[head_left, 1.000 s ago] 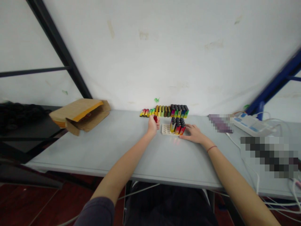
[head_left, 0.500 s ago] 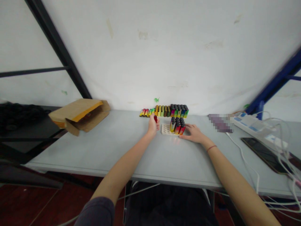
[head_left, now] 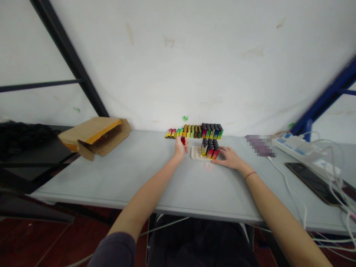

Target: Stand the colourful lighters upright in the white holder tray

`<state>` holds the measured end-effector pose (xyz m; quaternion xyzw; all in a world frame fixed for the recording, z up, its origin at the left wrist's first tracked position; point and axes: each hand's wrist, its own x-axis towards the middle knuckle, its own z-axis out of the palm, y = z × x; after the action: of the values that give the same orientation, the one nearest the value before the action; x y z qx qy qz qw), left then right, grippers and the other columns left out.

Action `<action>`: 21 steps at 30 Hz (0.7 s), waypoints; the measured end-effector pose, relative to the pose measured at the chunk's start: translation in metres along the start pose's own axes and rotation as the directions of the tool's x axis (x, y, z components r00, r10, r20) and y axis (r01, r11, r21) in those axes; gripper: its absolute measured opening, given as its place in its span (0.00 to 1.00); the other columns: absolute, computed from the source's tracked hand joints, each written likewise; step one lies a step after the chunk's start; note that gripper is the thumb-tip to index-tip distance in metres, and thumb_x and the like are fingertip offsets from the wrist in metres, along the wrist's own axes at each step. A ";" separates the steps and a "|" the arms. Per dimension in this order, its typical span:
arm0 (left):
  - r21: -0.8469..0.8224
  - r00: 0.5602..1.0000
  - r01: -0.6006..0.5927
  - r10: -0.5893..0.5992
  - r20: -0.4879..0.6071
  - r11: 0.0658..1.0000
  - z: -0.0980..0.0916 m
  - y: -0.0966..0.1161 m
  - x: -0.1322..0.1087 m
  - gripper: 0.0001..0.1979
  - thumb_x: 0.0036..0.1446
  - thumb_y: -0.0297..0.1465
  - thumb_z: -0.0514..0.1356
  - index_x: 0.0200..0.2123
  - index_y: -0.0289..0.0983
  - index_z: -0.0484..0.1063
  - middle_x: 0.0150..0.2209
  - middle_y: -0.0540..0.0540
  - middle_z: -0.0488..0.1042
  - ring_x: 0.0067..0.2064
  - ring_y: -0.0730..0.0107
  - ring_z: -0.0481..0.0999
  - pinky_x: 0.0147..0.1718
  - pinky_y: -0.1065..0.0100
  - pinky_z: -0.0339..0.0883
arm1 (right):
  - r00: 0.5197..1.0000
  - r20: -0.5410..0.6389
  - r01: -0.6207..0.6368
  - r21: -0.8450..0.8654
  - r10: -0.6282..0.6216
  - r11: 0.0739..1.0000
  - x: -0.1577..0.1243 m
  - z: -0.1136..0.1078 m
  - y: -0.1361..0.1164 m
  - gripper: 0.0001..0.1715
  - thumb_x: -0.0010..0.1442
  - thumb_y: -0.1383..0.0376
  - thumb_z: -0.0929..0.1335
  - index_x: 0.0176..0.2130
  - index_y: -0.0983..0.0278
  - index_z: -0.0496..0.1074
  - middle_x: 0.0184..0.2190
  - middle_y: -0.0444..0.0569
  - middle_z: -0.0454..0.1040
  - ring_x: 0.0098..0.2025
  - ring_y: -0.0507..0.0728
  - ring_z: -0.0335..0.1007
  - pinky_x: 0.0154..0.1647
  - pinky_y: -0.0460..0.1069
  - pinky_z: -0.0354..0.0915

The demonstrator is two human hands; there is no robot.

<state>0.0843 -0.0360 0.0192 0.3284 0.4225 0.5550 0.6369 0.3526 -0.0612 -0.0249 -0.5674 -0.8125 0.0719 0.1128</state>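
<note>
My left hand is closed round a red lighter, whose top shows above the fist. Just right of it, on the table, lies a white tray with rows of round holes. Several lighters with black tops stand upright at the tray's right side, while holes at the left show bare. My right hand rests at the tray's right end, thumb along the front edge and fingers behind, apparently holding it. Behind, upright lighters and yellow-topped ones form a block; several more lighters lie flat to the left.
An opened cardboard box lies at the table's left. On the right are a blurred-out purple item, a power strip with white cables and a dark phone. The wall rises behind the table.
My left hand has shifted very slightly left and down with the red lighter, which is tilted a little differently. My right hand and the tray have not moved.
</note>
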 end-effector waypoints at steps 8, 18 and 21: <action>-0.006 0.994 0.038 -0.037 0.102 0.999 0.002 0.001 -0.001 0.30 0.68 0.59 0.48 0.26 0.42 0.59 0.14 0.59 0.51 0.14 0.77 0.50 0.15 0.74 0.46 | 1.000 0.019 -0.014 -0.002 0.014 1.000 -0.002 -0.004 -0.004 0.48 0.62 0.37 0.71 0.67 0.66 0.74 0.68 0.64 0.72 0.68 0.77 0.66 0.69 0.64 0.64; 0.413 0.818 -0.551 0.372 0.439 0.725 -0.001 0.002 -0.001 0.10 0.55 0.37 0.72 0.34 0.40 0.78 0.37 0.46 0.76 0.40 0.66 0.73 0.38 0.70 0.68 | 1.000 -0.016 0.010 -0.016 -0.010 1.000 0.001 0.002 0.002 0.47 0.62 0.36 0.71 0.66 0.63 0.75 0.67 0.62 0.74 0.66 0.78 0.68 0.67 0.67 0.66; 0.447 0.787 -0.576 0.316 0.531 0.685 -0.002 0.003 -0.004 0.10 0.52 0.37 0.74 0.35 0.39 0.81 0.38 0.45 0.78 0.38 0.66 0.73 0.36 0.69 0.66 | 1.000 -0.009 -0.007 -0.025 0.007 1.000 0.001 0.003 0.002 0.48 0.62 0.36 0.71 0.67 0.65 0.74 0.67 0.63 0.73 0.67 0.78 0.67 0.68 0.67 0.65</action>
<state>0.0809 -0.0397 0.0214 0.7125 0.3326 0.4549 0.4180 0.3537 -0.0593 -0.0278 -0.5718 -0.8109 0.0597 0.1090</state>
